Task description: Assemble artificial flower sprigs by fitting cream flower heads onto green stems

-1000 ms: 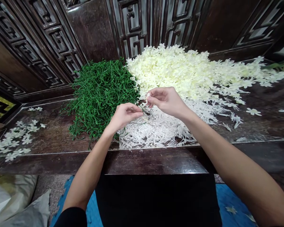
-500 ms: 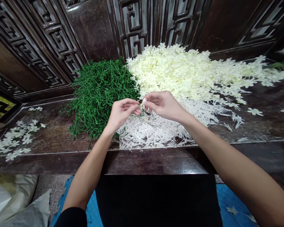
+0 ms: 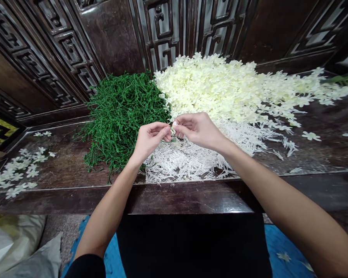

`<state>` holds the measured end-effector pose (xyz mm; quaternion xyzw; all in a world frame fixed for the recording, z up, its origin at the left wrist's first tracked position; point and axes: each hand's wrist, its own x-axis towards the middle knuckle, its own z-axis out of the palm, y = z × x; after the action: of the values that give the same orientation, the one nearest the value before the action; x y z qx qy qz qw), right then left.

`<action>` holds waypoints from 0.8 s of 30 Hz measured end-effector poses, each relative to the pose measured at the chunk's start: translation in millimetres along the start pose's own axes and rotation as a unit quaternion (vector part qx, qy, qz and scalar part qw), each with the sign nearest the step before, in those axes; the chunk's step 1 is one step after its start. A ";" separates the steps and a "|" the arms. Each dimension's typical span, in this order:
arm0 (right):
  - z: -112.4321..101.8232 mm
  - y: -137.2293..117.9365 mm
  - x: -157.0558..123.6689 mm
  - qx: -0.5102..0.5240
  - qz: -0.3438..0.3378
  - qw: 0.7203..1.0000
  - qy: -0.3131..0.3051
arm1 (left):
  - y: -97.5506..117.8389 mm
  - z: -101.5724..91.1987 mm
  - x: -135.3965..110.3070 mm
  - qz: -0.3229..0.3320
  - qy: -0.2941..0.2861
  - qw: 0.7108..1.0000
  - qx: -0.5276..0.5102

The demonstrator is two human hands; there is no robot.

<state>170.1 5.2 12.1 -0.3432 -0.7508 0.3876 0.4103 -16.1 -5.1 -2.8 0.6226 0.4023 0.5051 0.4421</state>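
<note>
My left hand (image 3: 150, 139) and my right hand (image 3: 197, 129) meet fingertip to fingertip above a heap of thin white plastic stamens (image 3: 191, 160). Both hands pinch closed on a small flower piece between them, too small to name exactly. A mound of green plastic stems (image 3: 124, 112) lies just left of my left hand. A big pile of cream fabric flower petals (image 3: 226, 87) spreads behind my right hand.
All of it rests on a dark wooden table (image 3: 176, 197) against carved wooden panels (image 3: 162, 34). Several finished white flowers (image 3: 17, 170) lie at the table's left end. Stray petals (image 3: 311, 136) dot the right side. Pale bags (image 3: 20, 247) sit on the floor at lower left.
My hands have come together from a small gap, the left rising toward the right, and now stay pinched at the same spot with only slight finger shifts.
</note>
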 end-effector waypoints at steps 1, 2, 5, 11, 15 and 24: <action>0.2 -0.3 0.2 -0.010 -0.005 1.000 0.003 | -1.5 0.4 0.0 0.004 0.003 1.000 0.004; 0.4 -0.6 0.3 -0.024 -0.009 1.000 0.006 | -2.9 0.7 -0.1 0.005 0.004 1.000 0.006; 1.1 -2.0 0.4 -0.073 -0.024 0.997 0.018 | -5.2 2.2 -0.8 0.000 0.001 1.000 -0.006; 5.0 -0.6 -0.7 -0.100 -0.048 0.993 0.029 | -5.1 5.2 -1.3 -0.019 0.001 0.999 -0.037; 6.1 -0.1 -0.8 -0.101 -0.055 0.993 0.031 | -9.3 5.5 -0.1 -0.038 0.001 0.997 -0.065; 8.5 0.2 -1.9 -0.070 -0.046 0.995 0.059 | -5.8 5.7 -3.3 0.068 0.080 0.992 0.063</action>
<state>163.4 1.2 8.1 -0.3583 -0.7656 0.2940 0.4462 -11.4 -7.3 -9.9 0.6328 0.4242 0.5560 0.3325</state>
